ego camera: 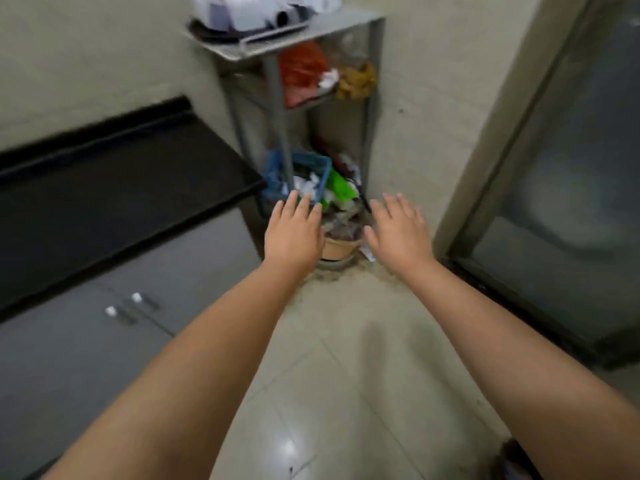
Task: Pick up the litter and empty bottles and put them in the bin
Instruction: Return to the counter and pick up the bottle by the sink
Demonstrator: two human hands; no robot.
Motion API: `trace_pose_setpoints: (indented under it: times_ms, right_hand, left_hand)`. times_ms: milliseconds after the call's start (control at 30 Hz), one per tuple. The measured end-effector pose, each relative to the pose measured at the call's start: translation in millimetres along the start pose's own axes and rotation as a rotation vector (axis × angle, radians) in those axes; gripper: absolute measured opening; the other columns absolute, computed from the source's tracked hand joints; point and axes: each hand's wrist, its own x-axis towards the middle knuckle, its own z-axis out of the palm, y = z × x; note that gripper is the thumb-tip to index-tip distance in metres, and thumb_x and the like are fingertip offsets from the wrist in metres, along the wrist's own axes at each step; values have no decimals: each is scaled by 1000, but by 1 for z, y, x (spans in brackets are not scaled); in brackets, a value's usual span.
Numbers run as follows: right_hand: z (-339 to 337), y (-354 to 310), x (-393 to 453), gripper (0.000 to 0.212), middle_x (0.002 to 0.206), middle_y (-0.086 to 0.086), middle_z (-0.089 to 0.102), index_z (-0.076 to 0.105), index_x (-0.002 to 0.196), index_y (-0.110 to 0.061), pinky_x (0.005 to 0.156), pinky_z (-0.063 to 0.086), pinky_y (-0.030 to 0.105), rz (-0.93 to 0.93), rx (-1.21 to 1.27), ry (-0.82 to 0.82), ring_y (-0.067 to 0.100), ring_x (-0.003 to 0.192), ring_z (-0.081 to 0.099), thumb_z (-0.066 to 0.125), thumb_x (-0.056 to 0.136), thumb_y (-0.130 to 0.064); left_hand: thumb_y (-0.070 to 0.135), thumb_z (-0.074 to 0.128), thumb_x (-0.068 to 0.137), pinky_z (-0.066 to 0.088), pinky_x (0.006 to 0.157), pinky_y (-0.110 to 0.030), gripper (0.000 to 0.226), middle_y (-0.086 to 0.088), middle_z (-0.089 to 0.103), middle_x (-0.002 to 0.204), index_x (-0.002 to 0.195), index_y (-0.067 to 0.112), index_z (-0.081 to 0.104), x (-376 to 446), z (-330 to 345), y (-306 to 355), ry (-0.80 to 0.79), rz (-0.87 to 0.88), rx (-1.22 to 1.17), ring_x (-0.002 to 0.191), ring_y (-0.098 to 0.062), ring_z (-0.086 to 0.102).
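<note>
A blue plastic basket bin (317,165) sits on the floor under a metal rack, with white crumpled paper (307,186) in it. A green packet (340,187) and other litter lie heaped beside it, above a terracotta pot (337,247). My left hand (294,233) reaches out flat, fingers apart, just in front of the bin and holds nothing. My right hand (398,232) is stretched out the same way to the right of the pot, also with nothing in it. The view is blurred.
A grey metal rack (275,98) stands in the corner with red and yellow bags on its middle shelf and items on top. A black countertop (104,178) over grey cabinets is at left. A glass door (571,188) is at right. Beige floor tiles (346,375) lie below.
</note>
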Motion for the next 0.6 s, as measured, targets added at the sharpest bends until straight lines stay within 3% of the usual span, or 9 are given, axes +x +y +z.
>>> trace_pose_setpoints:
  times_ms: [100, 167, 233, 333, 600]
  right_hand:
    - [11, -147, -4, 50, 119, 27, 64, 61, 113, 1, 93, 50, 52, -353, -4, 81, 42, 112, 60, 77, 69, -17]
    - [22, -207, -13, 50, 106, 28, 70, 67, 103, 3, 80, 54, 57, -438, 12, 23, 45, 99, 66, 83, 59, -14]
    - [30, -307, -46, 51, 124, 29, 60, 59, 118, 3, 96, 46, 56, -589, 117, -5, 45, 117, 56, 74, 73, -15]
    - [47, -444, -115, 54, 152, 16, 32, 33, 141, -7, 118, 21, 44, -769, 178, -129, 31, 143, 24, 48, 93, -26]
    - [102, -679, -289, 56, 155, 12, 24, 25, 144, -11, 120, 17, 41, -1196, 139, -312, 28, 145, 17, 40, 95, -33]
  left_hand:
    - [28, 34, 100, 8, 122, -39, 53, -8, 16, 160, 149, 12, 22, -77, -37, -125, 57, -305, 26, 149, -25, 6]
    - [32, 33, 100, 8, 123, -38, 55, -8, 14, 160, 149, 11, 19, -116, -47, -173, 61, -406, 11, 150, -24, 5]
    - [34, 33, 100, 7, 123, -38, 58, -8, 12, 161, 150, 10, 16, -189, -62, -244, 44, -601, 22, 150, -24, 3]
    - [35, 34, 100, 6, 123, -37, 59, -9, 12, 161, 149, 9, 16, -310, -78, -342, 53, -829, 48, 150, -23, 3]
    - [37, 36, 99, 7, 123, -37, 62, -9, 15, 160, 149, 8, 17, -587, -89, -476, 14, -1334, 42, 150, -23, 5]
